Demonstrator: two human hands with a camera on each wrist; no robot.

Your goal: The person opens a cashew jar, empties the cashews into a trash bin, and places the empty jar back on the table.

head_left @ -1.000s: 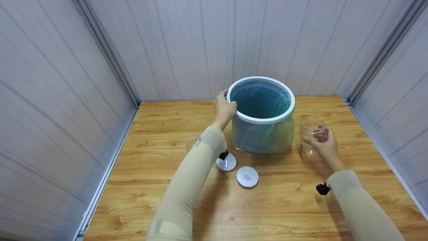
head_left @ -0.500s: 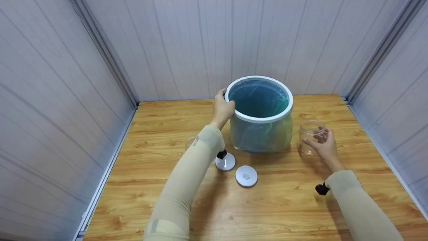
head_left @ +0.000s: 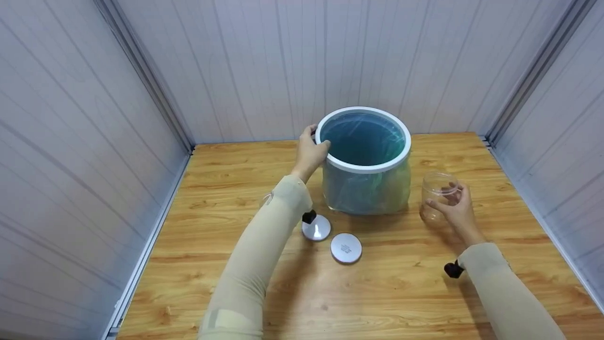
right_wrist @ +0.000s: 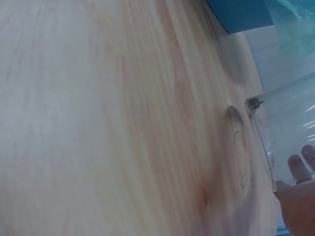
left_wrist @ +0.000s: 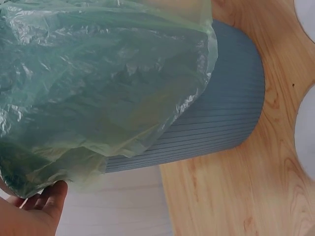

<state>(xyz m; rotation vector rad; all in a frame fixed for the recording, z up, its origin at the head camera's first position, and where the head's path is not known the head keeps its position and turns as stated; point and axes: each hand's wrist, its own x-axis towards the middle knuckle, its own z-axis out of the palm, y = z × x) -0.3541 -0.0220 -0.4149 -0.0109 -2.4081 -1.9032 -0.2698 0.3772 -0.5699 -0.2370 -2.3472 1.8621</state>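
The white rim of the bin (head_left: 362,141), lined with a green plastic bag (left_wrist: 93,83) and standing at the back of the wooden table (head_left: 264,189), is gripped by the curled fingers of the left hand (head_left: 309,153). A clear jar (head_left: 438,196), tilted just right of the bin, is held by the right hand (head_left: 453,210) with fingers wrapped around it. Two round lids (head_left: 346,248) are seen lying near each other in front of the bin.
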